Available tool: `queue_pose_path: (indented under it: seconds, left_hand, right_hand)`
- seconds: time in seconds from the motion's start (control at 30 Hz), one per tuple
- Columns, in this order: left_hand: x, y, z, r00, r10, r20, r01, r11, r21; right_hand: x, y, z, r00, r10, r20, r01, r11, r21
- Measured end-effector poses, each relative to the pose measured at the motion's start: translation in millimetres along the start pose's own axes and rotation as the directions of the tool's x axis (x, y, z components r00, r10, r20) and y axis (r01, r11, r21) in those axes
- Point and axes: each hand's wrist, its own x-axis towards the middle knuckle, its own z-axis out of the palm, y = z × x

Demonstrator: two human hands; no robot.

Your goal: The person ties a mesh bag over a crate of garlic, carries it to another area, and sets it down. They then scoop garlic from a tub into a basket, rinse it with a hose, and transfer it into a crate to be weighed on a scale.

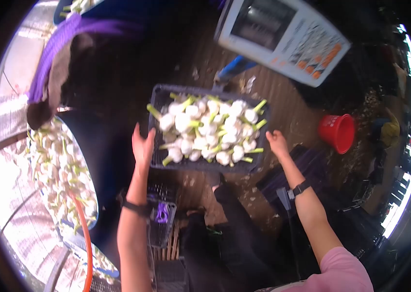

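Note:
A dark plastic crate [205, 169] full of white garlic bulbs [210, 127] with cut green stems is in the middle of the view. At its left side, my left hand [143, 147] is open with fingers spread, the thumb near or touching the rim. My right hand [277, 143] is just off the right side, fingers loosely bent and apart, holding nothing that I can see. Beyond the crate stands a weighing scale display [283, 36] on a blue post [237, 67]. The crate hides whatever supports it.
Heaps of garlic [62, 170] lie in a blue-edged container at left, beside an orange hose [87, 243]. A red bucket [336, 133] is on the floor at right. Below are a small crate with purple material [162, 212] and a dark crate [297, 173]. Purple netting [52, 53] hangs upper left.

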Motion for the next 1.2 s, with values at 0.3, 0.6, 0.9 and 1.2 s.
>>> queue_pose_path:
  seconds: [0.3,0.6,0.9,1.2]
  left_hand:
    - [-171,-12,22,0.973,-0.121,0.196,0.174,0.943,-0.283]
    - [-158,19,24,0.971,-0.111,0.21,0.152,0.969,-0.195]
    - [-174,15,-14,0.988,-0.044,-0.146,0.011,0.976,-0.218]
    - [-178,-102,-161,0.659,0.1,-0.745,0.13,0.961,0.245]
  right_hand:
    - [-48,-6,-31,0.985,0.038,0.169,-0.068,0.981,0.179]
    - [-62,-22,-16,0.982,-0.019,0.19,-0.014,0.985,0.171]
    - [-115,-130,12,0.807,-0.372,0.459,0.233,0.914,0.332]
    - [-259,-330,120,0.214,-0.813,0.542,0.845,0.433,0.315]
